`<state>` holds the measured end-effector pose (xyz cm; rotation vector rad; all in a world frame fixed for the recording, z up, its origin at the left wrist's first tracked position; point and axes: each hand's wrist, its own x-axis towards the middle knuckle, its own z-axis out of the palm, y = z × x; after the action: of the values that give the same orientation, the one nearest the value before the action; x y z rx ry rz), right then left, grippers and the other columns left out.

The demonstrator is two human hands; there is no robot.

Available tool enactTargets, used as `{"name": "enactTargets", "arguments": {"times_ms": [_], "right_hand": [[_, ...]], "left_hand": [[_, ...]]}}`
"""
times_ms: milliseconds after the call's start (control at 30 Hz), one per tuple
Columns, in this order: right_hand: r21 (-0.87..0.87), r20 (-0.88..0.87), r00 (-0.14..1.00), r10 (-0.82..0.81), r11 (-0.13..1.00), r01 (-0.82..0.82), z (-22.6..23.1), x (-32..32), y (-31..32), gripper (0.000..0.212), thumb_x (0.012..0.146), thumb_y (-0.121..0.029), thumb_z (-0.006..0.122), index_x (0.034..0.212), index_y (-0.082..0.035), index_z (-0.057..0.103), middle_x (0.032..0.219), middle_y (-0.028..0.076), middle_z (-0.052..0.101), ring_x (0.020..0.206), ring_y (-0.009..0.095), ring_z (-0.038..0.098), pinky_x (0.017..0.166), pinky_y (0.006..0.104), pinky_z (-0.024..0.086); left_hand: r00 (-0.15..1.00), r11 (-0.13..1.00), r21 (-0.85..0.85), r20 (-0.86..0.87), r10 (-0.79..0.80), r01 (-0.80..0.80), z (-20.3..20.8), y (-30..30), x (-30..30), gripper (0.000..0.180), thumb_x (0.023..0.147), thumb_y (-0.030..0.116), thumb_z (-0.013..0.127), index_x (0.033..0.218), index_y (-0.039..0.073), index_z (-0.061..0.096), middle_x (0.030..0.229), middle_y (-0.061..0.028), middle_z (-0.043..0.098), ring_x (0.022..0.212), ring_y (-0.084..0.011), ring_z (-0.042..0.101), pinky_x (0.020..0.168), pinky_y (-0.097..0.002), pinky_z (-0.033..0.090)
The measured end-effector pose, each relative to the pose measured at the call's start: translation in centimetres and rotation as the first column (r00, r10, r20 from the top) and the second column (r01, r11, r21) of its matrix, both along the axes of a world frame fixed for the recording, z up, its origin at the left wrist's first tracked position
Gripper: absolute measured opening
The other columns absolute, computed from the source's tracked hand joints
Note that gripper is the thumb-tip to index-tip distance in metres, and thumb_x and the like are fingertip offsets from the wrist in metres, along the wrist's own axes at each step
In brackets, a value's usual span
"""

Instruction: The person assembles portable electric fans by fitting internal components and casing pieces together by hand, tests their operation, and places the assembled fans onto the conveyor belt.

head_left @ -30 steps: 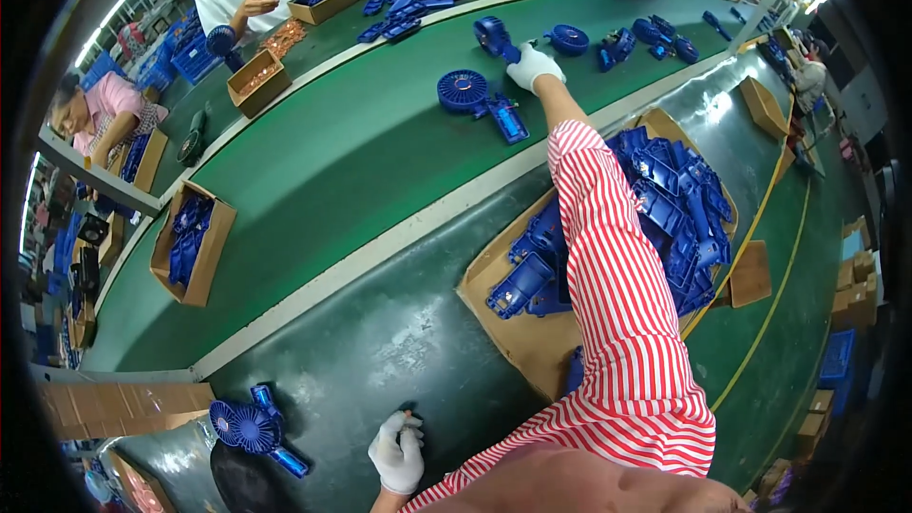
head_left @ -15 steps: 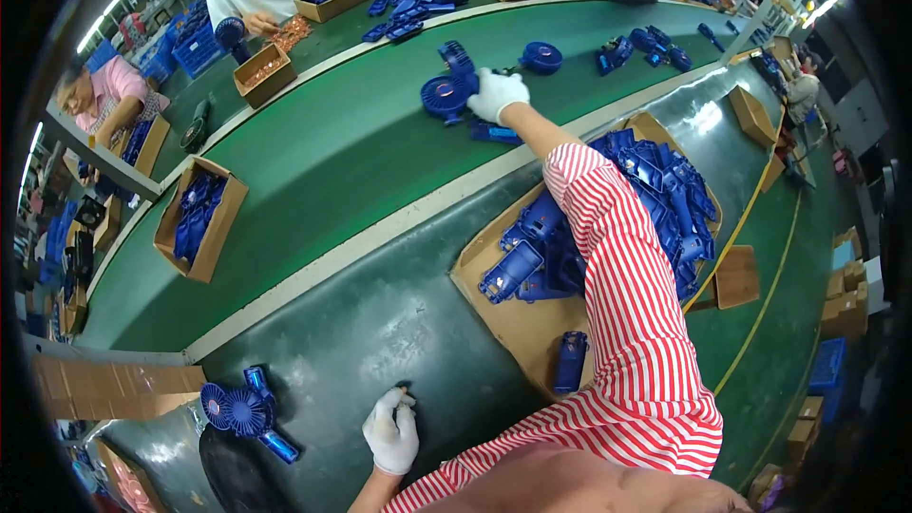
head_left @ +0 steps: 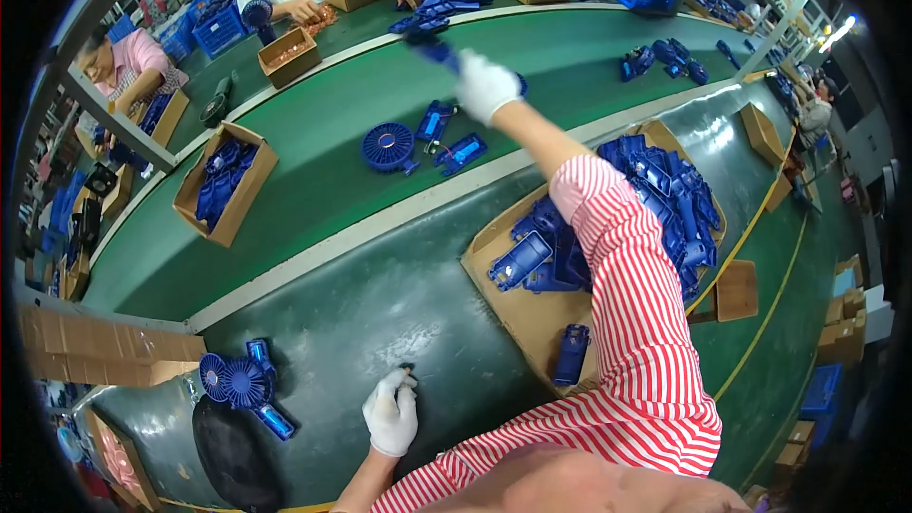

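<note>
My right hand point(head_left: 486, 87), in a white glove, reaches over the green conveyor belt point(head_left: 323, 199). A blurred dark-blue plastic part point(head_left: 435, 49) extends from its fingers; its exact kind is unclear. Left of the hand on the belt lie a round blue fan head point(head_left: 388, 147) and two blue pieces, one a fan part point(head_left: 463, 153) with thin wires. Another blue part point(head_left: 522, 84) shows partly behind the hand. My left hand point(head_left: 391, 413), also gloved, rests on the dark green bench point(head_left: 332, 323). Its fingers are pinched together, with a tiny dark tip showing that I cannot identify.
A cardboard tray point(head_left: 513, 313) of blue housings lies under my right arm. At the left of the bench are blue fan assemblies point(head_left: 242, 382) and a black oval object point(head_left: 233, 456). A box of blue parts point(head_left: 226, 185) stands on the belt. Co-workers sit across it.
My right hand has come off the fan pieces, a blue part now blurred at its fingers. The fan head and neighbouring pieces now lie farther left. My left hand stays almost still.
</note>
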<state>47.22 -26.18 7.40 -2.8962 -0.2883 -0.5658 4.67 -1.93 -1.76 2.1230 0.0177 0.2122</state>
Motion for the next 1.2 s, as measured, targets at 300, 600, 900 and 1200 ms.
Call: {"name": "enactTargets", "arguments": {"times_ms": [300, 600, 900, 1200], "right_hand": [[-0.333, -0.153, 0.807, -0.571, 0.798, 0.502, -4.0, 4.8, -13.9, 0.034, 0.095, -0.018, 0.039, 0.123, -0.009, 0.057, 0.126, 0.013, 0.061, 0.114, 0.038, 0.058, 0.084, 0.0713, 0.042], [-0.028, -0.279, 0.93, -0.238, 0.97, 0.24, -4.1, 3.8, -8.7, 0.071, 0.072, -0.041, 0.069, 0.134, -0.015, 0.047, 0.134, 0.024, 0.047, 0.112, 0.043, 0.058, 0.094, 0.0456, 0.049], [0.15, 0.026, 1.0, 0.006, 0.989, -0.01, 2.3, -2.2, -5.1, 0.062, 0.075, -0.046, 0.063, 0.125, -0.008, 0.058, 0.128, 0.024, 0.052, 0.113, 0.039, 0.056, 0.096, 0.0421, 0.047], [0.125, 0.326, 0.615, 0.718, 0.612, -0.781, 8.0, -18.6, 5.7, 0.053, 0.064, -0.032, 0.07, 0.107, -0.003, 0.061, 0.102, 0.019, 0.06, 0.095, 0.037, 0.058, 0.082, 0.0439, 0.05]], "left_hand": [[1.0, 1.0, 0.018, 0.01, -0.024, 0.024, 0.6, -0.5, 0.6, 0.022, 0.082, -0.006, 0.056, 0.102, 0.002, 0.06, 0.078, -0.0119, 0.066, 0.066, -0.0248, 0.066, 0.063, -0.0321, 0.053], [1.0, 1.0, 0.018, 0.004, 0.0, 0.0, 1.4, -0.8, 0.7, 0.023, 0.082, -0.004, 0.058, 0.104, 0.002, 0.061, 0.079, -0.0122, 0.067, 0.07, -0.0262, 0.067, 0.067, -0.0332, 0.053], [0.975, 0.954, -0.299, -0.219, -0.032, -0.036, 1.6, 0.4, -0.1, 0.027, 0.089, 0.004, 0.054, 0.116, 0.001, 0.056, 0.089, -0.0115, 0.07, 0.08, -0.0198, 0.069, 0.076, -0.0299, 0.052], [0.951, 0.917, -0.378, 0.216, 0.219, -0.126, 7.0, 0.1, 2.6, 0.063, 0.089, 0.002, 0.045, 0.148, 0.0, 0.023, 0.146, -0.0187, 0.037, 0.132, -0.0321, 0.041, 0.109, -0.0445, 0.033]]}}
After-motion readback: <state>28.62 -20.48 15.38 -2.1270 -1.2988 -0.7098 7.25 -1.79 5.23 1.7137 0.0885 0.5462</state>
